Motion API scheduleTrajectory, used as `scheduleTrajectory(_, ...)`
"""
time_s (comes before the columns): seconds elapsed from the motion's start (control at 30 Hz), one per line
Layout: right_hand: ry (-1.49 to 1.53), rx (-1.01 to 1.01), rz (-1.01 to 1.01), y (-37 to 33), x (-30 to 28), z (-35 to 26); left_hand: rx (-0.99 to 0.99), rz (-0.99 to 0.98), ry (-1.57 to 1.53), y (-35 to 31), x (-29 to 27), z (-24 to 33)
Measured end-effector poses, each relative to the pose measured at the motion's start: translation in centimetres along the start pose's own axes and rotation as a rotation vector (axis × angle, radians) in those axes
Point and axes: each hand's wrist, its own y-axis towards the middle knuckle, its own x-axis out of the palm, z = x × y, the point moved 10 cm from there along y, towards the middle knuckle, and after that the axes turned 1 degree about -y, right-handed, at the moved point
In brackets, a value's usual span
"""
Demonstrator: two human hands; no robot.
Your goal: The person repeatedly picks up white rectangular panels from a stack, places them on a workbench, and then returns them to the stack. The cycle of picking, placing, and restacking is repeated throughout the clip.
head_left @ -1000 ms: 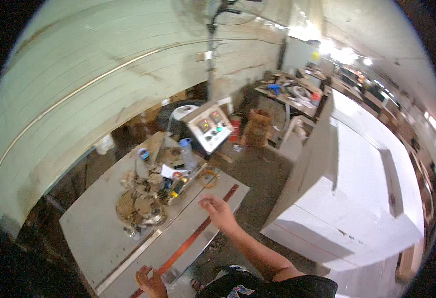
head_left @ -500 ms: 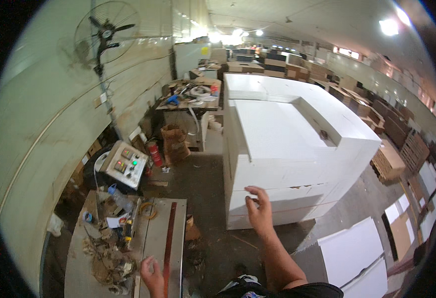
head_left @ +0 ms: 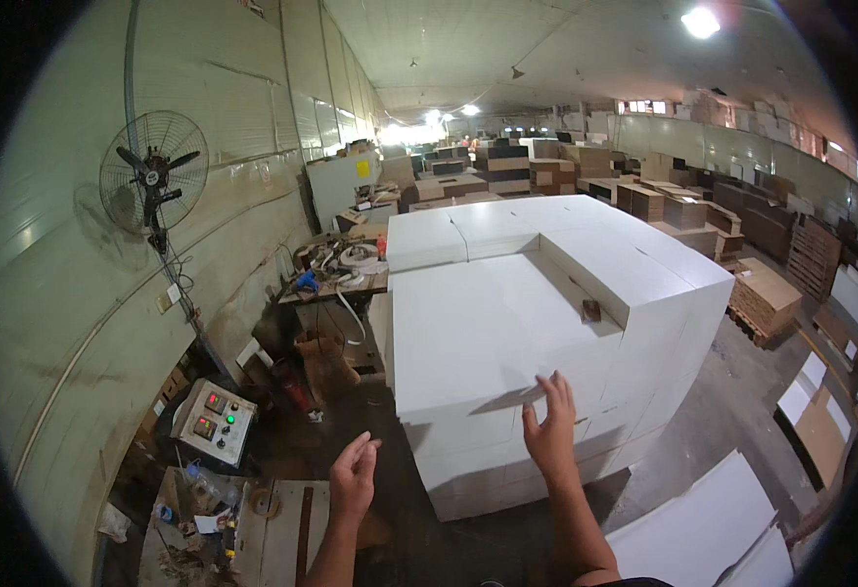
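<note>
A tall stack of white panels [head_left: 488, 323] takes up the middle of the view, its near part lower than the raised rows at the back and right. My right hand [head_left: 552, 430] is at the near side of the stack, fingers apart and holding nothing; whether it touches a panel I cannot tell. Left of the stack, my left hand [head_left: 353, 476] hangs in the air with its fingers stretched out and nothing in them. A small brown piece [head_left: 591, 311] lies on the lower panels, against the raised right row.
A cluttered workbench [head_left: 287, 528] and a control box with lit displays [head_left: 216, 423] stand at the lower left. Behind them are a table with a blue tool [head_left: 307, 281] and a wall fan [head_left: 153, 174]. White sheets [head_left: 698, 528] lie at lower right; stacked boards [head_left: 767, 293] stand beyond.
The view has shifted and the stack sits closer. My left hand has risen from over the workbench toward the stack. My right hand has come up to the stack's near top edge.
</note>
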Motion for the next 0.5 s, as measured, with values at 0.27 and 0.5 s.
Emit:
scheduleTrajectory(0.27, 0.046, -0.052, -0.074, 0.9, 0.2, 0.3, -0.157, 0.092, 0.008, 8.6, 7.0, -1.6)
scheduleTrajectory(0.5, 0.025, 0.000, -0.093, -1.3, 0.5, 0.3, -0.285, 0.163, 0.073, 10.9, 6.5, -2.5)
